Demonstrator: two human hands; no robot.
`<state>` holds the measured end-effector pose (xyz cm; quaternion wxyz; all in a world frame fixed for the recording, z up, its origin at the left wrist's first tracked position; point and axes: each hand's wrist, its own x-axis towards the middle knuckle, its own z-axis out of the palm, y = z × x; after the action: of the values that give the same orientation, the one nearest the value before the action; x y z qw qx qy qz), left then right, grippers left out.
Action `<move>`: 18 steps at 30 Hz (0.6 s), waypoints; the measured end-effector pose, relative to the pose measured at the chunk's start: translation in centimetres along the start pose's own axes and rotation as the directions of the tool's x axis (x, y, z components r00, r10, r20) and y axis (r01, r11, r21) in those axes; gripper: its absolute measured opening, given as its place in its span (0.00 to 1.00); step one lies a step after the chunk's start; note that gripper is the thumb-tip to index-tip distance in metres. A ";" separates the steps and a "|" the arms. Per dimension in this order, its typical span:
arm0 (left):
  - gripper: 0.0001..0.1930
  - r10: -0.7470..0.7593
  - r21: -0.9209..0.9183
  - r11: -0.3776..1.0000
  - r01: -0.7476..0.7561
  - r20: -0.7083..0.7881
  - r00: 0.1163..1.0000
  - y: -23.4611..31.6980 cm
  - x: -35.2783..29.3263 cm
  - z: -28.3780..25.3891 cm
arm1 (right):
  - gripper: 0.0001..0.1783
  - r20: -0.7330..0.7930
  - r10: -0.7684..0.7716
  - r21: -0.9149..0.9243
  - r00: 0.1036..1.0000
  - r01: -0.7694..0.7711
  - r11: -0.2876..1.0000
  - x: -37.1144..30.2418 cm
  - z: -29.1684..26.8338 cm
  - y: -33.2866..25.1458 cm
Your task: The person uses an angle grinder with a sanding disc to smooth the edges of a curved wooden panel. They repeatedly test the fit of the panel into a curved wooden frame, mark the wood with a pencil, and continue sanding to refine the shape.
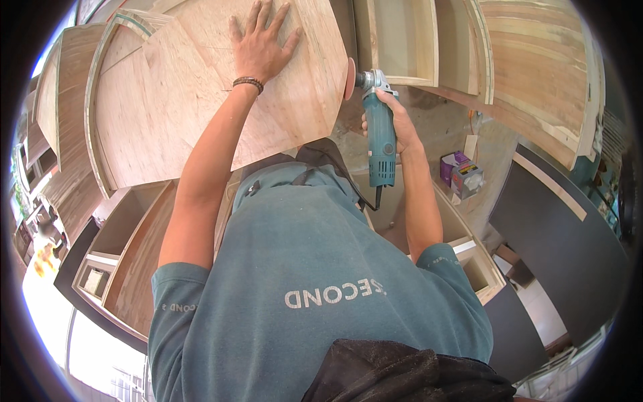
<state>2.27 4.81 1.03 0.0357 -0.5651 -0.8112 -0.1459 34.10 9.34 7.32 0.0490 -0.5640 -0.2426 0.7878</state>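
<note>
My left hand [262,50] lies flat with fingers spread on a pale plywood panel [174,114]. A dark bracelet circles that wrist. In my right hand [399,120] is a teal angle grinder [381,144], wrapped by my fingers around its body. The grinder stands roughly upright in the picture, its cord leaving from the lower end. Its reddish sanding disc [349,79] is turned on edge at the panel's right edge; whether it touches the wood I cannot tell. Whether the disc spins does not show.
Open wooden cabinet frames [402,43] stand beyond the grinder, and a large plywood piece [536,60] is at the far right. A purple and grey box [462,175] sits on the floor at right, near a dark board [556,214]. More cabinet carcasses [127,234] are at left.
</note>
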 end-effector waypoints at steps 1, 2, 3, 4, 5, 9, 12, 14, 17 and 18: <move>0.33 0.015 0.033 0.999 -0.013 -0.050 0.999 -0.5 -0.3 0.8 | 0.31 0.004 0.004 -0.005 1.000 -0.004 1.000 0.1 0.1 -0.1; 0.33 0.017 0.033 0.999 -0.015 -0.049 0.999 -0.5 -0.3 0.9 | 0.31 0.002 0.007 -0.004 1.000 -0.007 1.000 0.2 0.0 -0.2; 0.33 0.018 0.032 0.999 -0.017 -0.048 0.999 -0.5 -0.3 0.9 | 0.31 0.001 0.009 -0.004 1.000 -0.009 1.000 0.2 -0.1 -0.2; 0.33 0.020 0.032 0.999 -0.018 -0.048 0.999 -0.5 -0.2 1.0 | 0.31 0.001 0.008 -0.006 1.000 -0.008 1.000 0.3 -0.2 -0.2; 0.33 0.018 0.023 1.000 -0.017 -0.049 0.999 -0.5 -0.2 1.0 | 0.31 0.002 0.007 -0.008 1.000 -0.007 1.000 0.3 -0.2 -0.3; 0.32 0.021 0.049 0.999 -0.019 -0.038 0.999 -0.4 -0.2 0.7 | 0.31 0.012 0.001 -0.016 1.000 -0.001 1.000 0.5 -0.3 -0.5; 0.34 -0.011 -0.010 1.000 0.011 0.043 0.999 0.4 0.2 -0.9 | 0.31 0.017 0.004 -0.036 1.000 -0.004 0.999 0.4 -0.2 -1.0; 0.35 -0.026 -0.047 0.998 0.030 0.083 0.996 0.6 0.4 -1.4 | 0.31 0.016 0.008 -0.035 1.000 -0.008 0.999 0.7 -0.4 -1.1; 0.35 -0.026 -0.040 0.999 0.030 0.088 0.996 0.6 0.4 -1.5 | 0.31 0.019 0.012 -0.042 1.000 -0.011 0.999 0.7 -0.4 -1.4; 0.35 -0.027 -0.039 0.999 0.030 0.088 0.996 0.6 0.4 -1.6 | 0.31 0.020 0.012 -0.045 1.000 -0.011 0.999 0.7 -0.4 -1.5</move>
<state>2.49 4.87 2.74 -0.0133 -0.5599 -0.8169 -0.1376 33.88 11.02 7.32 0.0294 -0.5582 -0.2574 0.7883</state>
